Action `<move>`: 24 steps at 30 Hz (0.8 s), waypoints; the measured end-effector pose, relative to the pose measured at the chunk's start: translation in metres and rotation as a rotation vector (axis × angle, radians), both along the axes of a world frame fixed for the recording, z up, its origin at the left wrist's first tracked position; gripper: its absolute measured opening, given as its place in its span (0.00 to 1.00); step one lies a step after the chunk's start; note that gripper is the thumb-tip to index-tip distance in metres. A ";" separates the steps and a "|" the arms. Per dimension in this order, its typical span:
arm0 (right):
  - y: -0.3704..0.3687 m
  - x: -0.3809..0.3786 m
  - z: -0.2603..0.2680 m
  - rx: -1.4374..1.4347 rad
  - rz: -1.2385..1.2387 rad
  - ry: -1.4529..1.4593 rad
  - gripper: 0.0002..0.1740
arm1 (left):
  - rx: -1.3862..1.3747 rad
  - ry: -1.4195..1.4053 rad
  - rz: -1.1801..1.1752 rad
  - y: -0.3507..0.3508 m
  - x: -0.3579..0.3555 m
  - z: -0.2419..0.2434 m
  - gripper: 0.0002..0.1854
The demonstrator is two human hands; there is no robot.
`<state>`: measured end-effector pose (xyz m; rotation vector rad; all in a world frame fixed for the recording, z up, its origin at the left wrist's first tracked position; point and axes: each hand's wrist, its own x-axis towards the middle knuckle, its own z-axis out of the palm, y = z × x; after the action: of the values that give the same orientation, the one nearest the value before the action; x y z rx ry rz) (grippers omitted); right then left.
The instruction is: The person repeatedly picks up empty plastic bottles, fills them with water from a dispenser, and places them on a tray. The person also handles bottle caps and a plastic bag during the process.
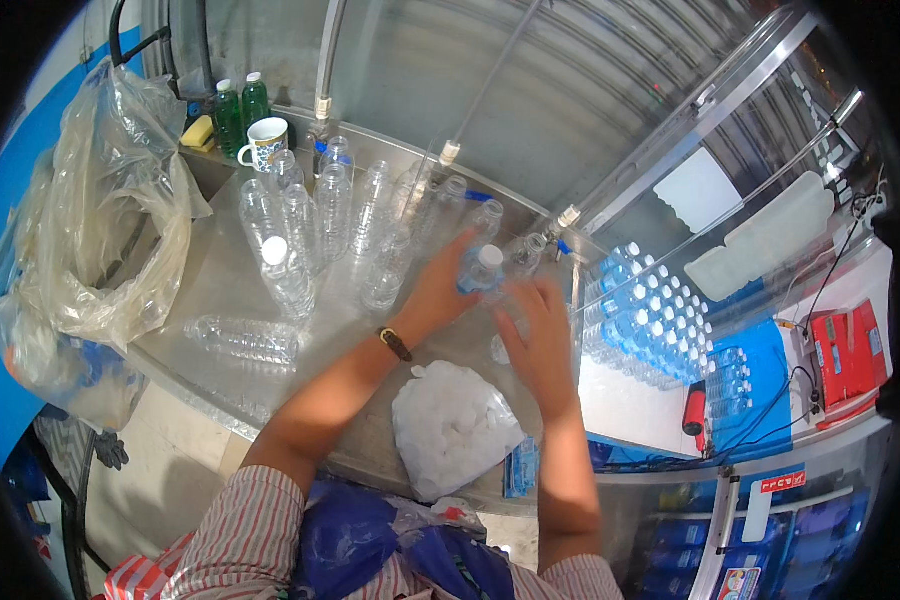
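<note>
My left hand grips a clear plastic bottle with a white cap and a blue band around its side. My right hand, slightly blurred, is just right of that bottle with its fingers apart and nothing in them. Several uncapped clear bottles stand beyond my hands in the steel basin. At the left, one capped bottle stands near another bottle lying on its side. Close to my body sits a clear plastic bag of white caps, with blue printed labels beside it.
Filling taps with blue levers line the basin's back. A mug, green bottles and a sponge occupy the back left corner. A large plastic bag hangs left. Capped bottles and a red heat gun are right.
</note>
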<state>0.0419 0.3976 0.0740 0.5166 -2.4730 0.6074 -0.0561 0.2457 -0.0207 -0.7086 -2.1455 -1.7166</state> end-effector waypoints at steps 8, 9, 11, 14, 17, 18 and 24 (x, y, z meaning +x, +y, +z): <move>0.101 0.186 -0.154 -0.231 -0.697 -0.383 0.13 | -0.058 -0.214 0.018 0.000 0.006 -0.039 0.54; 0.104 0.199 -0.174 -0.226 -0.716 -0.344 0.12 | -0.056 -0.254 0.009 0.001 0.006 -0.041 0.54; 0.109 0.208 -0.199 -0.213 -0.735 -0.257 0.11 | -0.056 -0.159 0.041 0.004 0.007 -0.042 0.54; 0.102 0.208 -0.200 -0.261 -0.738 -0.130 0.11 | -0.070 -0.037 0.159 0.001 0.022 -0.035 0.52; 0.083 0.190 -0.160 -0.424 -0.672 -0.003 0.12 | -0.224 -0.122 0.115 -0.010 0.059 -0.019 0.49; 0.075 0.184 -0.139 -0.472 -0.621 0.042 0.12 | -0.311 -0.213 0.052 -0.017 0.076 -0.013 0.47; -0.028 0.114 -0.058 -0.687 -0.155 -0.173 0.17 | 0.323 -0.691 -0.779 -0.046 0.147 0.007 0.27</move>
<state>0.1561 0.3700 0.0155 0.0009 -2.2237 1.3978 0.0908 0.1996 -0.0138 -1.0551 -1.9867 -3.0009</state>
